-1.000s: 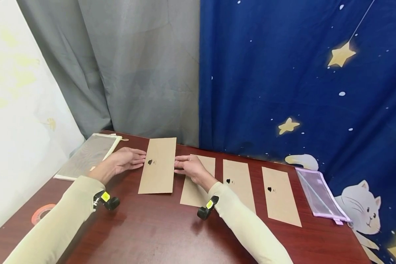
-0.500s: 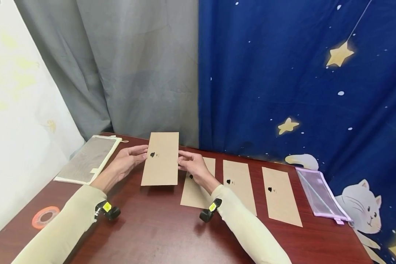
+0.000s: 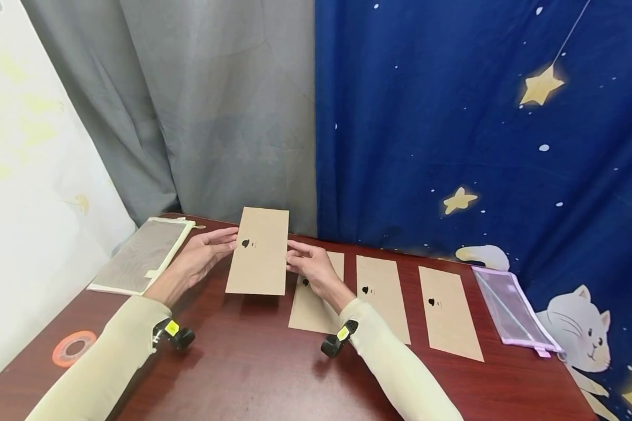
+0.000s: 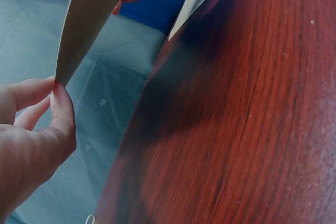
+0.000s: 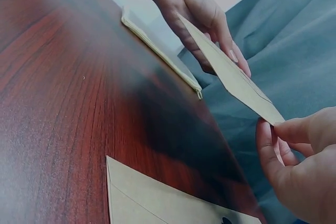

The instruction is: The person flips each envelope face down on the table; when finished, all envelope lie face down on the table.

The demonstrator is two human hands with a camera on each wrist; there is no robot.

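A tan kraft paper envelope (image 3: 262, 257), printed with a small black hat, is held up tilted above the table. My left hand (image 3: 197, 262) pinches its left edge between thumb and fingers, plainly seen in the left wrist view. On the opposite edge, my right hand (image 3: 317, 270) pinches it the same way; the right wrist view shows thumb and fingertips meeting there. Partly behind my right hand lies a matching envelope (image 3: 308, 310). Farther right, a second one (image 3: 381, 295) and a third (image 3: 449, 313) lie flat in a row.
A pale-edged mesh zip pouch (image 3: 142, 251) lies at the table's back left. Toward the front left is an orange tape roll (image 3: 63, 351). A lilac mesh pouch (image 3: 513, 307) rests by the right edge. Grey and blue curtains (image 3: 242, 117) hang behind the table (image 3: 253, 368).
Both hands have raised the envelope off the table and moved it slightly right and away from me. Its shadow now shows beneath it. The other envelopes stay in place.
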